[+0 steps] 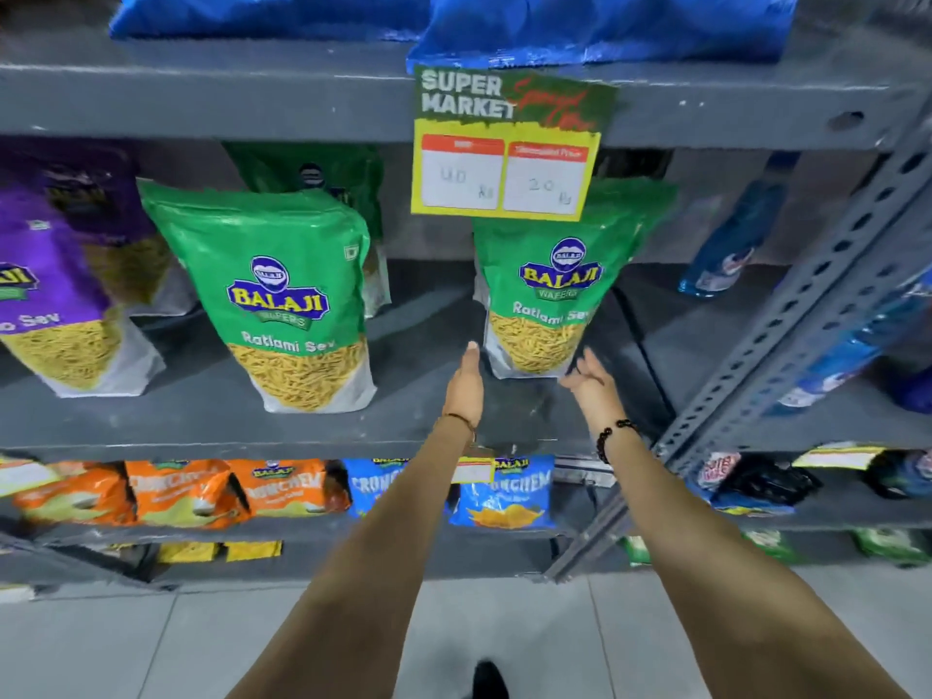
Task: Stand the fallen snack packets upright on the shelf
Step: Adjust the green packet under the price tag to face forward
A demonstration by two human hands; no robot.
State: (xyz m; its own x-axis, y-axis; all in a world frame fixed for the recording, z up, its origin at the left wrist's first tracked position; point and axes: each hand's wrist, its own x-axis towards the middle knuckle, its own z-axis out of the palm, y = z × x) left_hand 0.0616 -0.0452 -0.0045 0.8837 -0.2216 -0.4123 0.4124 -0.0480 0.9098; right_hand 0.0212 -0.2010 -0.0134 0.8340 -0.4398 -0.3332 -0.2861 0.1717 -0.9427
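— Big grey steel shelf [212, 421], and most of what's on this level looks fine to me. What's left to do?

— From where I stand, the green Ratlami Sev packet [542, 295] right beyond the fingertips. It's standing, under the yellow price card [507, 164], but it seems to lean back and to the right a little. I'd say it's being settled, not lifted.

— And the other green one?

— The second Ratlami Sev packet [282, 300] is well off to the left of the left hand [465, 385], upright on its base. The purple sev packet [55, 295] is further left again.

— Are the hands holding anything?

— No. The left hand is flat, its fingers [471, 353] straight and together, the tips just beside the packet's lower left corner. I can't tell if they touch. The right hand [592, 383] is loosely spread, fingers [587, 360] curled a bit, just beside the lower right corner, nothing in it.

— So how would you finish it well?

— Press both bottom corners lightly so the gusset sits flat on the shelf, then square the face to the front. Loose sev inside will shift, so let go slowly and see that it stays up. Mind the price card hanging above the fingers.
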